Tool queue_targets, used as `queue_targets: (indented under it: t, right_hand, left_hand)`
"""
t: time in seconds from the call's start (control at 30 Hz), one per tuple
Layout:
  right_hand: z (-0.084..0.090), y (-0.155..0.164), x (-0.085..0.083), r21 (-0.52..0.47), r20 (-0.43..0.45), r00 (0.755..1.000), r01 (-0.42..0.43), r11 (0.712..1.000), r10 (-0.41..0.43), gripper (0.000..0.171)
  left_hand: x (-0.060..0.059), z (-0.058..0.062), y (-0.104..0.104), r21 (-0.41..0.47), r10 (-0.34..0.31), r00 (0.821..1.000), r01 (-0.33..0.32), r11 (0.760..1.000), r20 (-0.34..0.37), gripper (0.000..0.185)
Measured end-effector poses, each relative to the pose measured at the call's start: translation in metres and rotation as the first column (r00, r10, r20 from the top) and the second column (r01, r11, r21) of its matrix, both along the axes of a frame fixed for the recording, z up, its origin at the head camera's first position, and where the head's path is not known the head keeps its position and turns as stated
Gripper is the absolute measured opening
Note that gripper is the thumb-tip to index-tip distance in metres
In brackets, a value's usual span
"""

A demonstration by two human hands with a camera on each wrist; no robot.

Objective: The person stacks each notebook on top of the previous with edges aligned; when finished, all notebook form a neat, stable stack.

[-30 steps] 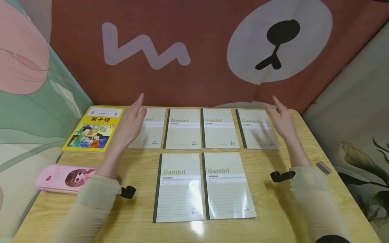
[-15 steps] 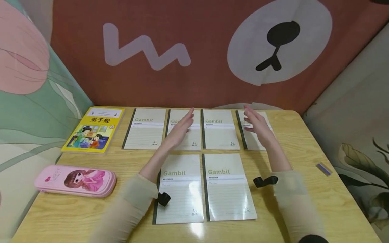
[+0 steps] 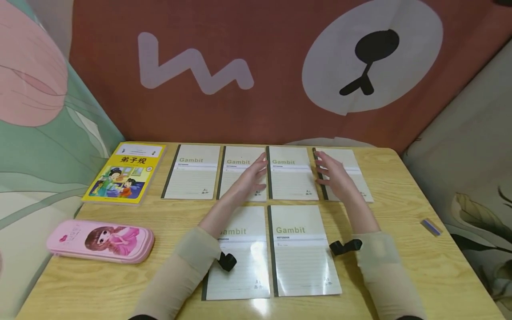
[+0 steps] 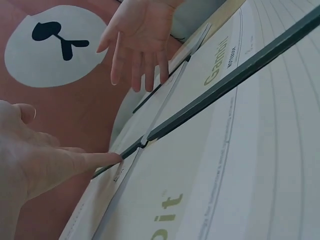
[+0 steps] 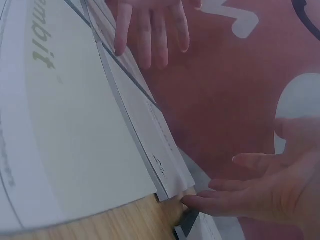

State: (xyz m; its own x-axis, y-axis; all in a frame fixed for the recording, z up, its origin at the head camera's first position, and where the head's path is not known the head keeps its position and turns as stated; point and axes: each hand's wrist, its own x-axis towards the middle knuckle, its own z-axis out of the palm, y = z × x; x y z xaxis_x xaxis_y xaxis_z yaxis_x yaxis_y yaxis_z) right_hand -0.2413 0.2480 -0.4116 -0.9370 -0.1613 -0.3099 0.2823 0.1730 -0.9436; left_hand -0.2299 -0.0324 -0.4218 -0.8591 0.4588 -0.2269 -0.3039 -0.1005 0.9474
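Both hands hover palm-inward on either side of the third notebook (image 3: 293, 181) in the back row, a pale Gambit notebook with a dark spine. My left hand (image 3: 249, 178) overlaps the second notebook (image 3: 236, 153), its fingertips by the third one's spine. On the other side, my right hand (image 3: 335, 176) covers part of the fourth notebook (image 3: 354, 171), fingers spread beside the gap. Neither hand holds anything. Two more notebooks lie in front, one front-left (image 3: 244, 271) partly under the left forearm, the other front-right (image 3: 306, 266).
The back row starts with another notebook (image 3: 192, 178). Left of it lies a yellow picture book (image 3: 120, 173), with a pink pencil case (image 3: 100, 241) nearer. A small purple-striped block (image 3: 431, 227) sits near the right table edge. A red-brown curtain (image 3: 272, 115) stands behind the table.
Both hands have come inward from wide apart: the left moved right from the first notebook, the right moved left. They are lower over the back row now. The notebooks stay in place.
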Motion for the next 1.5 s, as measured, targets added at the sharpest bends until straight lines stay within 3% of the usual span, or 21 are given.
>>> queue_targets:
  t: [0.3,0.47,0.6,0.77,1.0,1.2,1.33,1.5]
  right_hand:
    - [0.000,-0.003,0.000,-0.018,0.073,0.997,0.028,0.999,-0.027,0.073]
    - [-0.001,0.001,-0.001,-0.023,0.102,0.994,0.037,0.999,-0.034,0.073]
    - [0.001,0.006,0.000,-0.054,0.129,0.990,0.069,0.996,-0.062,0.068]
    - [0.000,0.010,-0.002,-0.093,0.119,0.989,0.099,0.991,-0.087,0.063]
    - [-0.008,0.012,-0.001,-0.210,0.080,0.993,0.096,0.973,-0.081,0.062]
    - [-0.008,0.008,0.001,-0.190,0.061,0.994,0.100,0.977,-0.090,0.063]
    - [-0.003,0.002,0.002,-0.141,0.037,0.996,0.081,0.987,-0.076,0.061]
    - [0.006,-0.017,-0.001,-0.088,-0.002,1.000,0.001,0.996,-0.001,0.056]
  left_hand:
    - [-0.006,-0.004,0.004,0.078,0.037,0.995,-0.044,0.996,0.090,0.064]
    - [-0.009,-0.005,0.006,0.110,0.103,0.984,-0.119,0.987,0.143,0.065]
    - [-0.011,-0.005,0.005,0.093,0.168,0.970,-0.187,0.978,0.178,0.064]
    - [-0.016,-0.008,0.003,0.023,0.160,0.969,-0.167,0.986,0.186,0.064]
    - [-0.023,-0.016,0.008,-0.125,0.123,0.983,-0.106,0.986,0.139,0.074]
    - [-0.021,-0.012,0.007,-0.134,0.121,0.987,-0.106,0.985,0.107,0.073]
    - [-0.016,-0.001,-0.003,-0.189,0.110,0.994,-0.111,0.976,-0.015,0.072]
    - [-0.013,0.009,-0.024,-0.255,0.121,0.980,-0.159,0.954,-0.157,0.067]
